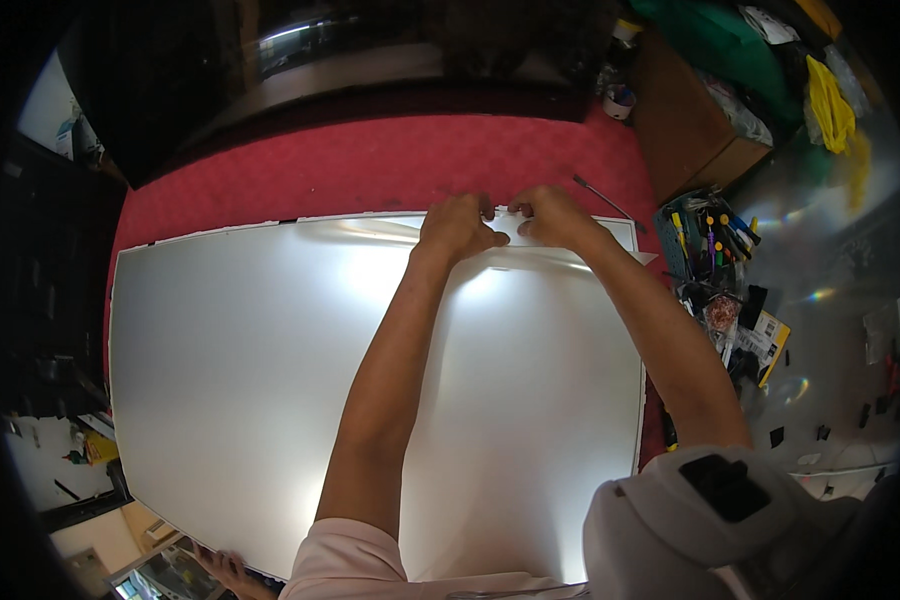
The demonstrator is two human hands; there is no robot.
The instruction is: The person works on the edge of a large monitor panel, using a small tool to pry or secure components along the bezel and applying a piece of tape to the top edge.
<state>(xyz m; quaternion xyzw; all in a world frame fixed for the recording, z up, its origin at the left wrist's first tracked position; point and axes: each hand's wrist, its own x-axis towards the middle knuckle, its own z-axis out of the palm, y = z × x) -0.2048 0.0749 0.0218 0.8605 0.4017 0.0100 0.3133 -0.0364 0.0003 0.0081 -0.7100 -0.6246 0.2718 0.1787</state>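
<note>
A large white, glossy sheet (250, 370) lies flat over a red cloth-covered table (370, 165). Both my arms reach across it to its far edge. My left hand (457, 228) and my right hand (550, 217) sit side by side there, fingers closed, pinching the far edge of the sheet. The sheet is rippled and slightly lifted just below my hands. My fingertips are partly hidden behind my knuckles.
A thin metal tool (602, 199) lies on the red cloth right of my hands. A tray of pens and markers (710, 235) and small packets sit at the right. A brown box (685, 120) stands behind, a roll of tape (620, 100) beside it. Another person's hand (225, 570) shows at the bottom edge.
</note>
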